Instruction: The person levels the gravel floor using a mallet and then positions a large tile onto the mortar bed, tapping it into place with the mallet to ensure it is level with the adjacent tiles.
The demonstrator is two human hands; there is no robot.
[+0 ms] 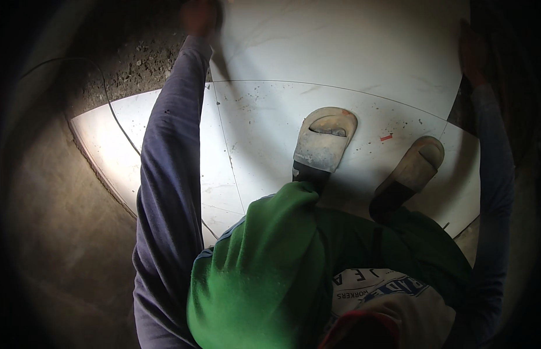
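A large white marble-look tile (340, 41) extends out of the top of the picture, its near edge along tiles on the floor. My left hand (200, 18) is closed at its left edge, partly cut off and in shadow. Across from it, my right hand (474, 53) grips the right edge; its fingertips are dim against the dark. Both arms are stretched forward, one on each side of the tile. My feet, in dusty slides (325, 139), stand on the white floor tiles (264, 116) just short of the large tile.
A small red plastic piece (387, 138) and crumbs of dirt lie between my feet. Rough grey mortar or soil (130, 67) borders the tiles at upper left. A thin black cable (110, 104) crosses the left tiles, and bare floor (66, 221) lies beyond their left edge.
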